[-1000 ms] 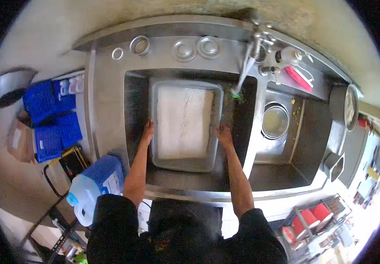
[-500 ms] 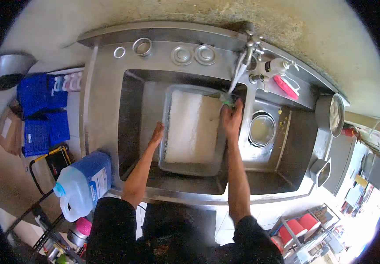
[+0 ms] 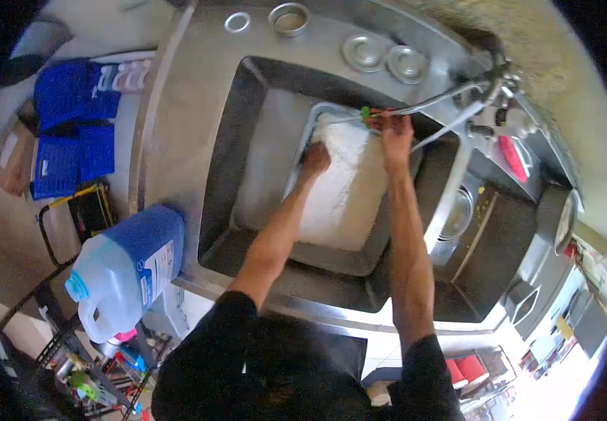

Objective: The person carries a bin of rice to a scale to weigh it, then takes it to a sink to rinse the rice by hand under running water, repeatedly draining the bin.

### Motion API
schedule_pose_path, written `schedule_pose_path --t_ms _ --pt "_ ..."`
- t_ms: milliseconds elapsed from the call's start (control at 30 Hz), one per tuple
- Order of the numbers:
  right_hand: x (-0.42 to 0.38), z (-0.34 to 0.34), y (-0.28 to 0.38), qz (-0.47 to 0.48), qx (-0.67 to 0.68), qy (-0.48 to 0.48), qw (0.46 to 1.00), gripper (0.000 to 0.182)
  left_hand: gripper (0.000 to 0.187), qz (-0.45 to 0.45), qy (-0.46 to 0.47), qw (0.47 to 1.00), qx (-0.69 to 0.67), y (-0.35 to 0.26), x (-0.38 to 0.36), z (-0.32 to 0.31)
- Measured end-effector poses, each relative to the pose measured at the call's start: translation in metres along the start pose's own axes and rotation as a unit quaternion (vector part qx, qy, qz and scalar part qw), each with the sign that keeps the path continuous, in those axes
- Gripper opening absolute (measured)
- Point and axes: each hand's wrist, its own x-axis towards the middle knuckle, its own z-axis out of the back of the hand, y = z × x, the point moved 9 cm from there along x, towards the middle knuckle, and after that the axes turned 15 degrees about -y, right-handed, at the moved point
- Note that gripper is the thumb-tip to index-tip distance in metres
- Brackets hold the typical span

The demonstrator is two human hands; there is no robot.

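Note:
A translucent plastic tub sits in the large sink basin, holding white, cloudy contents. My right hand is above the tub's far right part, closed around a thin hose that runs from the tap. A green piece shows at the hose's end, beside my fingers. What looks like water leaves it toward the tub's far left corner. At the tub's left side is my left hand, its fingers curled; whatever they hold is hidden.
Two metal lids, a metal ring and a small round tin lie on the back ledge. A smaller basin with a round container adjoins on the right. A large blue-liquid jug stands at left.
The view has turned and shifted. My right hand has drawn the hose leftward across the tub's far end. My left hand has moved from outside the left wall up to the far left side.

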Motion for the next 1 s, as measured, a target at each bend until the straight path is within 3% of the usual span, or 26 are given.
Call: schedule_pose_path --t_ms 33,67,100,200,267,367,400,500,533,567,633,667,700,767,867,1000 --pt "-0.004 -0.004 0.01 0.002 -0.033 0.02 0.999 0.013 0.027 -0.217 0.053 0.963 0.148 0.008 -0.004 -0.076" --pt "-0.002 -0.003 0.005 0.0 -0.018 0.023 1.0 0.012 0.029 -0.068 0.021 0.997 0.04 0.018 0.001 -0.067" --pt "0.001 -0.002 0.003 -0.001 -0.003 0.025 1.0 0.011 0.03 0.082 -0.014 0.994 -0.07 0.025 0.006 -0.049" --pt "0.012 0.001 -0.007 -0.026 -0.077 0.066 0.994 0.016 0.035 0.118 0.085 0.988 -0.056 -0.007 0.0 0.023" --pt "0.002 0.006 0.003 -0.049 -0.117 0.055 0.99 0.017 0.04 0.105 0.089 0.99 -0.04 -0.01 -0.023 0.024" --pt "-0.009 0.019 0.012 -0.055 -0.148 0.073 0.985 0.019 0.051 0.052 -0.016 0.998 -0.032 -0.015 -0.08 0.014" --pt "-0.007 0.022 0.013 -0.05 -0.151 0.084 0.984 0.02 0.054 0.093 0.0 0.992 -0.085 -0.012 -0.097 0.024" --pt "-0.006 0.03 0.005 -0.088 -0.128 0.101 0.983 0.022 0.061 0.145 0.158 0.971 -0.102 -0.027 -0.15 0.041" --pt "-0.01 0.027 0.014 -0.024 -0.076 0.103 0.991 0.02 0.063 0.151 0.23 0.958 -0.083 -0.035 -0.17 0.047" --pt "-0.012 0.027 0.011 -0.035 -0.088 0.097 0.991 0.019 0.066 0.155 0.302 0.939 -0.063 -0.041 -0.192 0.05" --pt "-0.007 0.02 0.015 -0.057 -0.111 0.085 0.989 0.017 0.067 0.141 0.277 0.951 -0.008 -0.046 -0.221 0.05" --pt "-0.008 0.015 0.016 -0.076 -0.138 0.089 0.984 0.015 0.065 0.122 0.182 0.975 0.027 -0.048 -0.235 0.043" --pt "-0.005 0.019 0.011 -0.078 -0.133 0.104 0.983 0.015 0.064 0.103 0.087 0.989 0.062 -0.059 -0.23 0.073" --pt "0.0 0.03 0.004 -0.084 -0.123 0.137 0.979 0.016 0.063 0.089 0.151 0.984 0.027 -0.061 -0.218 0.09" --pt "-0.015 0.046 0.025 -0.094 -0.211 0.118 0.966 0.016 0.06 0.056 0.2 0.976 -0.069 -0.048 -0.181 0.087" --pt "-0.023 0.045 0.03 -0.058 -0.183 0.11 0.975 0.015 0.055 0.016 0.346 0.937 -0.035 -0.027 -0.136 0.059"
